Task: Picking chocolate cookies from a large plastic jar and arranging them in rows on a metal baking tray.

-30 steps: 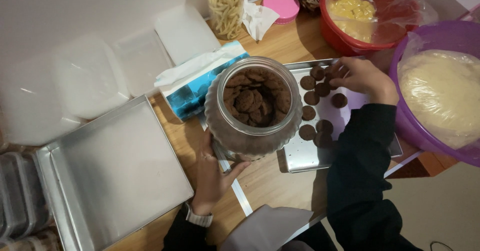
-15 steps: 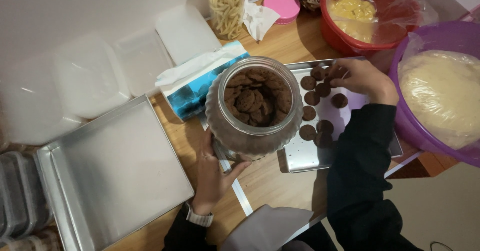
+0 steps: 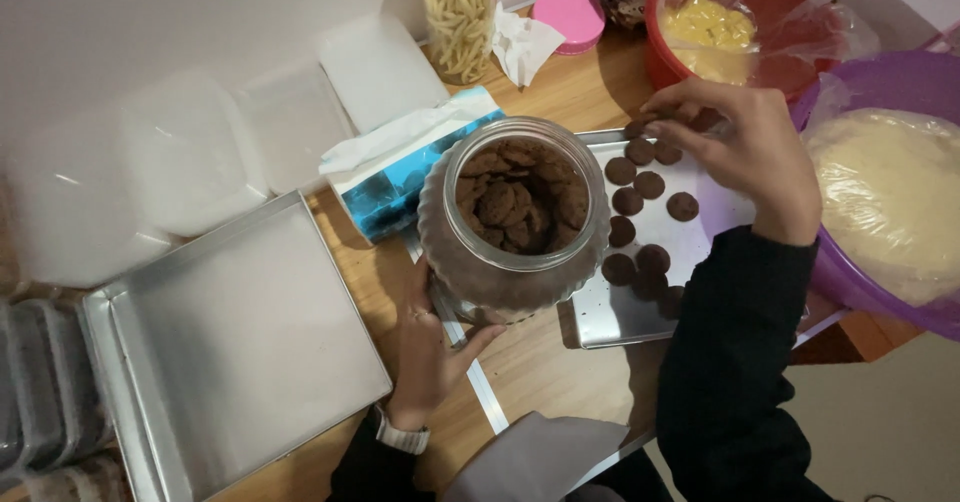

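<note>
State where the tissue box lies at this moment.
In the head view the blue tissue box lies on the wooden table just left of the cookie jar, behind the empty metal tray.

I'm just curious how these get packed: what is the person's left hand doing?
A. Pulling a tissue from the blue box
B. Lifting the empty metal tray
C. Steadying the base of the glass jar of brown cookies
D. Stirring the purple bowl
C: the left hand is cupped against the base of the glass jar, while the right hand reaches to the cookies on the small tray.
</note>
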